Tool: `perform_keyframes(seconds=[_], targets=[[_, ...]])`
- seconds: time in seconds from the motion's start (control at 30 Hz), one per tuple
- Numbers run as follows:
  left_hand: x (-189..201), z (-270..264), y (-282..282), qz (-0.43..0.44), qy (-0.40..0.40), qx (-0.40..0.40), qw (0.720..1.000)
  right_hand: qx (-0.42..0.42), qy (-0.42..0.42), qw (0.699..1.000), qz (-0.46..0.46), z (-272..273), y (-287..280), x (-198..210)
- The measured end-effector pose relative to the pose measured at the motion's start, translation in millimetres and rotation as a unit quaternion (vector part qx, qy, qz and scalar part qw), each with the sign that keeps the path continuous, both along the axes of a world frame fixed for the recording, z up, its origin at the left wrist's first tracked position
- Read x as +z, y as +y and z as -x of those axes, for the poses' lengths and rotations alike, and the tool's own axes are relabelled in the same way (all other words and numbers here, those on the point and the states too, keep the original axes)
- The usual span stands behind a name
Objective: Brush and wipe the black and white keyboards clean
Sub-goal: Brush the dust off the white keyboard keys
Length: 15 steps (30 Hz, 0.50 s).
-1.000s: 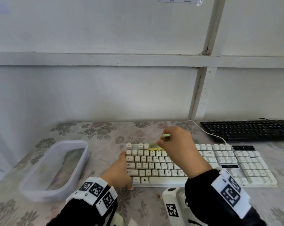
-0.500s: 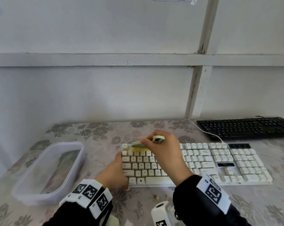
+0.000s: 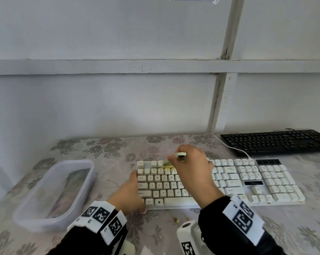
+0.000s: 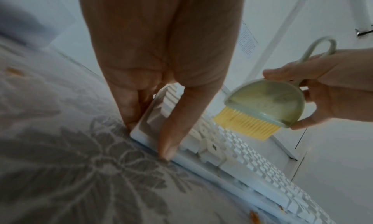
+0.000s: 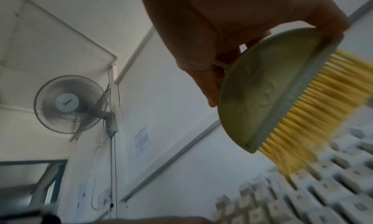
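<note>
Brush, light w/ soft bristles, was pinched in right hand grip; left hand braced stiff white keyboard corner.

Right hand curled in grip; left hand apparently flat.

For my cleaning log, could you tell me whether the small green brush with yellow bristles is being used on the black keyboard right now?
No, the right hand holds the small green brush with yellow bristles over the white keyboard.

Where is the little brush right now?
The brush is in the right hand, over the white keyboard's top-left keys, in the middle of the head view.
</note>
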<state>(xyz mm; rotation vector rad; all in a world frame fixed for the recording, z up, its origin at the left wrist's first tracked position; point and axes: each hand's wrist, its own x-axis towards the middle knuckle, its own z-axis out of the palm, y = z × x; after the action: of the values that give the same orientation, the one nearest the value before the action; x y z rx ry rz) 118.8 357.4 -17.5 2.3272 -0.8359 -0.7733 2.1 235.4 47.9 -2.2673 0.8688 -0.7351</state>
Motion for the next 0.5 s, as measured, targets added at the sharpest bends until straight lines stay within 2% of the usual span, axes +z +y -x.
perform_keyframes(seconds=[0.1, 0.23, 0.37, 0.5], targets=[[0, 0, 1, 0.005, 0.001, -0.003, 1.000, -0.017, -0.014, 0.999, 0.025, 8, 1, 10], [1, 1, 0, -0.006, -0.012, 0.000, 1.000, 0.079, -0.131, 0.982, -0.109, 3, 11, 12], [3, 4, 0, -0.022, -0.034, 0.004, 0.999, 0.133, -0.119, 0.973, -0.145, -14, 27, 1], [3, 3, 1, -0.006, -0.019, -0.003, 1.000, 0.092, -0.087, 0.985, -0.117, -10, 10, -8]])
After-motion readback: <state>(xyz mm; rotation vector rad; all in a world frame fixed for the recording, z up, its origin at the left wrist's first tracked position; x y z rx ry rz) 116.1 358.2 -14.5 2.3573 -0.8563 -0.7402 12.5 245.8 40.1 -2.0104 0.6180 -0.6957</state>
